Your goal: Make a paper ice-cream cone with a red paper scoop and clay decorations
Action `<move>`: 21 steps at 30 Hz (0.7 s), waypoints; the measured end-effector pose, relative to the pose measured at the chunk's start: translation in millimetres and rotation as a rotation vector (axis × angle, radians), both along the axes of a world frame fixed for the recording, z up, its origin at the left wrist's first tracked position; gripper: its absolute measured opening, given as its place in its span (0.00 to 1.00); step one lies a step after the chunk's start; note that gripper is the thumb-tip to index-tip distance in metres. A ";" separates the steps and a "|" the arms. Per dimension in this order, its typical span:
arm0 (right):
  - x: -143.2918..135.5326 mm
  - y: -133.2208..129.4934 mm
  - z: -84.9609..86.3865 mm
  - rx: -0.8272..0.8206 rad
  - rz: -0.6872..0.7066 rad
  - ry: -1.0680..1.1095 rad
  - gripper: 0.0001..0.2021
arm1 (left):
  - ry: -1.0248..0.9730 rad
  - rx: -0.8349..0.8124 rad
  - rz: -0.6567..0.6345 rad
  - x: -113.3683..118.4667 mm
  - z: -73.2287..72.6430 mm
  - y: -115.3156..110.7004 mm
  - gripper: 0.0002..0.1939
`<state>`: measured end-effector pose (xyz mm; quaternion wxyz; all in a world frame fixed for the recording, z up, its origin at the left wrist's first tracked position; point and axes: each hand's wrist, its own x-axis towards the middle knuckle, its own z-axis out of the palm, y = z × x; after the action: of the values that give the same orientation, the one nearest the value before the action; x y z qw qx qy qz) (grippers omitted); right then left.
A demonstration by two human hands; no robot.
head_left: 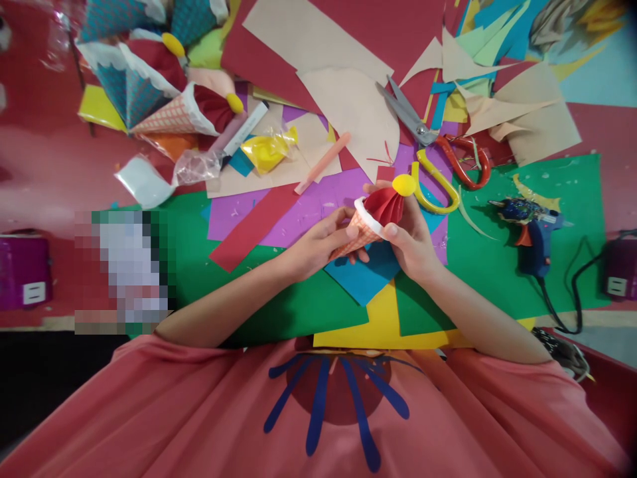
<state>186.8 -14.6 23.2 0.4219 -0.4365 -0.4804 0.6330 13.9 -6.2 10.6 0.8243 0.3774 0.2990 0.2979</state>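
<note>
Between my two hands is a paper ice cream cone [368, 222], tilted with its tip toward the lower left. It has an orange checked cone, a white rim, a pleated red top and a yellow piece at the peak. My left hand [323, 242] has its fingers closed round the pointed lower part. On the other side, my right hand [413, 236] grips the cone near the white rim, its thumb at the edge and its other fingers partly hidden behind. A blue paper piece [363, 275] lies beneath the hands.
Scissors [423, 136] with red and yellow handles lie open beyond my right hand. A blue glue gun [537, 239] with a cord rests on green sheet [577, 192] at right. Several finished cones [169, 116] stand at upper left. A peach stick [323, 162] and paper scraps [497, 99] are scattered around.
</note>
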 end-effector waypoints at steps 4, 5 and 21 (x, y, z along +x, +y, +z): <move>-2.0 -1.0 1.5 -0.012 -0.019 0.081 0.29 | 0.006 0.043 0.014 0.9 -1.6 -1.2 0.25; -2.4 -1.3 1.4 -0.014 -0.021 0.096 0.28 | 0.007 0.041 0.020 0.9 -1.8 -1.3 0.24; 0.4 0.7 -7.4 0.059 -0.043 0.105 0.27 | -0.027 -0.002 -0.011 1.6 0.6 -0.2 0.27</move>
<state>187.2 -13.9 15.8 0.4725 -0.4003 -0.4666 0.6315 15.5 -6.4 11.2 0.8303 0.3742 0.2859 0.2979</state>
